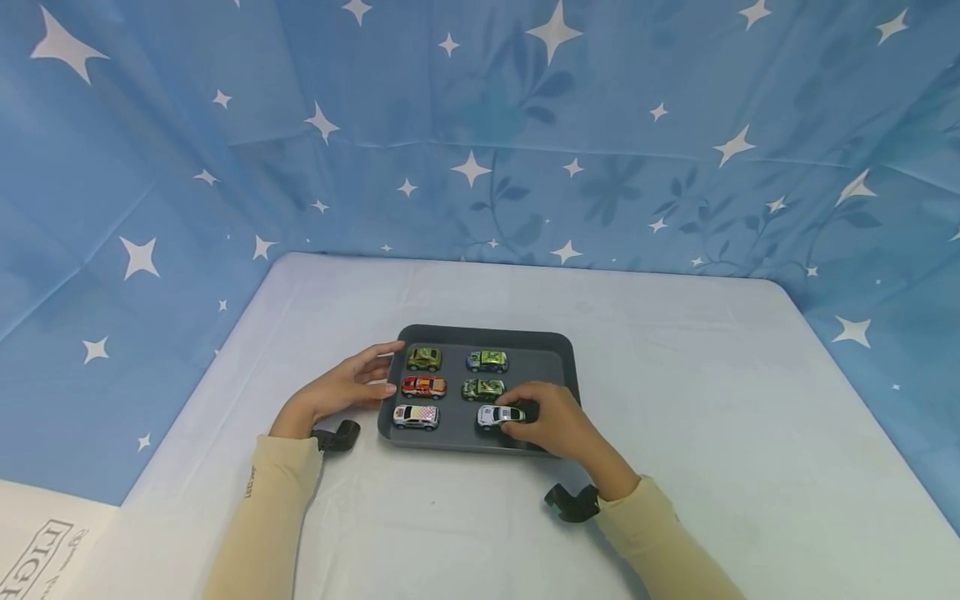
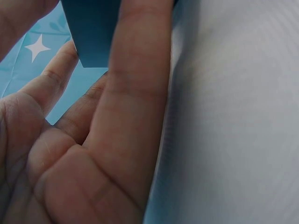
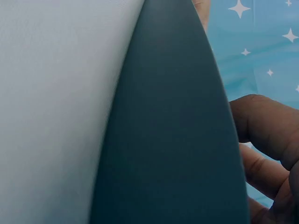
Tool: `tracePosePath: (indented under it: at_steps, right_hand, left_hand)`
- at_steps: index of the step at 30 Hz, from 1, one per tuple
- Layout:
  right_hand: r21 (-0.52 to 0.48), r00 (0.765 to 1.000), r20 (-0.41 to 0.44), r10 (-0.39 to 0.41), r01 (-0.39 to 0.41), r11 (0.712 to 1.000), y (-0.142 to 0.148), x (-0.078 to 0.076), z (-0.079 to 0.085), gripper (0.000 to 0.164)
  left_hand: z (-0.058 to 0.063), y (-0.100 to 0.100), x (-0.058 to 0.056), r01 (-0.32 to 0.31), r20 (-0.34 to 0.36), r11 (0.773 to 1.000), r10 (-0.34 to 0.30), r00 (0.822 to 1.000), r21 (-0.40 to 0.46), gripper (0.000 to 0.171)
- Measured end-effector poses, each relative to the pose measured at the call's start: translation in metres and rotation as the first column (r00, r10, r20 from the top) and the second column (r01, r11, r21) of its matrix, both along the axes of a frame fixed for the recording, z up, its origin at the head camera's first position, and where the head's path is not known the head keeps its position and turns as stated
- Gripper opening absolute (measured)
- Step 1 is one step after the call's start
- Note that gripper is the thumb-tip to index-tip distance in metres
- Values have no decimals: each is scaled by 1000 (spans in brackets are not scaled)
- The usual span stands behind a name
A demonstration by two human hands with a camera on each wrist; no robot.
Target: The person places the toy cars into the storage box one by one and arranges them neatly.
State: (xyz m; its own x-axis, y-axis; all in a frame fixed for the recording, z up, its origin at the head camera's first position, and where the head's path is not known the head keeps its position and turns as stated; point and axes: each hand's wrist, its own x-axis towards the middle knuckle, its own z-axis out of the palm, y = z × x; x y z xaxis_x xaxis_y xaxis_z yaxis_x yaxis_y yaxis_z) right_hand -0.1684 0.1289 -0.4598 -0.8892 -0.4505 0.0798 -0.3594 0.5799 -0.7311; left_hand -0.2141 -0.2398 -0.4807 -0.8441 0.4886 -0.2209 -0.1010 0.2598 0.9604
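A dark grey tray (image 1: pixel 536 358) lies on the table with several toy cars in two columns. At its front right, my right hand (image 1: pixel 562 421) pinches a white toy car (image 1: pixel 497 416) between thumb and fingers. Behind that car are a green camouflage car (image 1: pixel 482 389) and a green-and-blue one (image 1: pixel 487 361). The left column has an olive-green car (image 1: pixel 424 358), a red car (image 1: pixel 423 387) and a white checkered car (image 1: pixel 416 417). My left hand (image 1: pixel 337 390) touches the tray's left rim with extended fingers. In the right wrist view the tray wall (image 3: pixel 173 116) hides the cars.
A white cloth (image 1: pixel 675 358) covers the table around the tray. Behind it hangs a blue curtain (image 1: pixel 525 200) with white stars. Black wrist cameras (image 1: pixel 573 504) sit under both wrists. Printed white material (image 1: pixel 45 542) shows at the lower left.
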Motion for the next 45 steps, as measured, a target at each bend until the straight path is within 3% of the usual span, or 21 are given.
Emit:
tracePosePath:
  at_steps: [16,25,35,40,45]
  right_hand:
    - [55,997,25,-76,75,996,-19,0,-5,25]
    - [87,995,-11,-103,103,991,-23,2,-9,26]
    - [150,991,-97,-88,102,983,-21,7,-9,29]
    - [82,985,-158,-62,76,994,-10,10,-7,27]
    - [-18,940,-336,-48,45,999,10,12,-12,27]
  left_hand:
    - [0,4,-1,-13,3,1000,13,1000,-17,85]
    - [-2,7,-4,32,-26,999,-31,999,31,85]
    - [-2,12,-7,46,-25,998,-45,999,31,85]
    - [-4,12,-8,53,-19,998,-52,998,29,86]
    - [-1,7,-1,47,-10,999,-48,999,-11,84]
